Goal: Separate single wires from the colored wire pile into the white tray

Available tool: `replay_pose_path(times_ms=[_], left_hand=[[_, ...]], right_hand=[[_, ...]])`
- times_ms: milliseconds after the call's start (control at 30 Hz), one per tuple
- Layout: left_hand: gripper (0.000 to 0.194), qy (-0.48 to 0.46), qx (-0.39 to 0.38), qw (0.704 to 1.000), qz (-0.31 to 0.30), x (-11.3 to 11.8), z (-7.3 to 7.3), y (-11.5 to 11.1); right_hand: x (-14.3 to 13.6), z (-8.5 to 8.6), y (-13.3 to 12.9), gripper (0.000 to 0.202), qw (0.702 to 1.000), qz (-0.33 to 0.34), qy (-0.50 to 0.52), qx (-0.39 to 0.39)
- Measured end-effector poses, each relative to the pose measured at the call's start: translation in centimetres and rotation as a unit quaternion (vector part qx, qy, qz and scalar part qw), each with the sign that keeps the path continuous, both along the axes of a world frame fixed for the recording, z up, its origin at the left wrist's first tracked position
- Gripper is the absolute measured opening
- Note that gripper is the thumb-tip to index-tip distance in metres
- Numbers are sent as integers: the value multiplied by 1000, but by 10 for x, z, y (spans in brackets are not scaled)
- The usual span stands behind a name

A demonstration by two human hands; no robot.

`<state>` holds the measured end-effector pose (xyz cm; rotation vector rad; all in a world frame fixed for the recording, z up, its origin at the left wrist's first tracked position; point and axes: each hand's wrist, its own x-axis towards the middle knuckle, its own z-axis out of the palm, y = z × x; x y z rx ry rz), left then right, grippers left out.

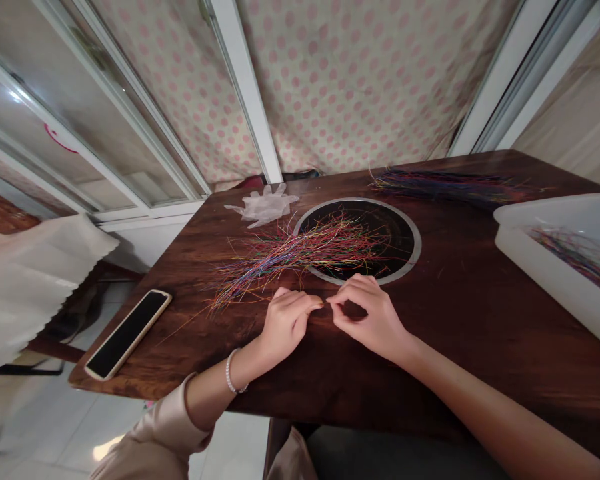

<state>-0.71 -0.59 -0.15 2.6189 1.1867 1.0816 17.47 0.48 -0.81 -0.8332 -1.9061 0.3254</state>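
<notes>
Sleeve [166,415] on my left arm, nearest | left hand [284,325], right hand [373,317] pinched, tips almost meeting; any strand between, can't tell | wires [280,256] just beyond my grip: likely light, springy, easily bent; best held at the narrower left part

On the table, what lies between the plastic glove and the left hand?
The loose bundle of thin coloured wires lies between the plastic glove and the left hand, as the head view shows.
</notes>
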Motion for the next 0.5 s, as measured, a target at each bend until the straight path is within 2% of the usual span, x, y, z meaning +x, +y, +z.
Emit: replay_pose_path(times_ms=[167, 500], left_hand=[[27, -8, -1, 1000, 13, -1, -2, 0], [25, -18, -5, 1000, 22, -1, -1, -1]], right_hand=[[4, 3, 2, 14, 999, 25, -4, -23], [5, 3, 3, 10, 1000, 12, 4, -5]])
